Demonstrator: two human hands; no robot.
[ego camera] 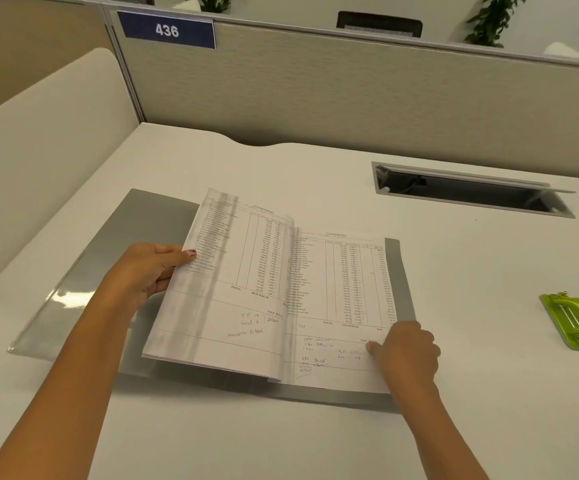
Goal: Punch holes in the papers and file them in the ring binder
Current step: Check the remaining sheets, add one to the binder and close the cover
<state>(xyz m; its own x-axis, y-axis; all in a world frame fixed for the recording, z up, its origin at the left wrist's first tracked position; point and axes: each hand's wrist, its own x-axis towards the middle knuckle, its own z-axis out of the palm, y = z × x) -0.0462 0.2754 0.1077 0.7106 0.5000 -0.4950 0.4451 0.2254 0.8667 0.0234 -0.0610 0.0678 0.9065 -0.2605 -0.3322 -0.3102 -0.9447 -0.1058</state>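
A grey ring binder lies open on the white desk. Printed papers with tables and handwritten notes lie in it. My left hand grips the left edge of the raised left stack of sheets, thumb on top. My right hand presses flat on the lower right corner of the right-hand page. The binder's rings are hidden under the paper. A green hole punch sits on the desk at the far right, apart from both hands.
A cable slot with its lid open is set into the desk at the back right. A beige partition with a sign "436" closes the back. A cream side panel stands at the left.
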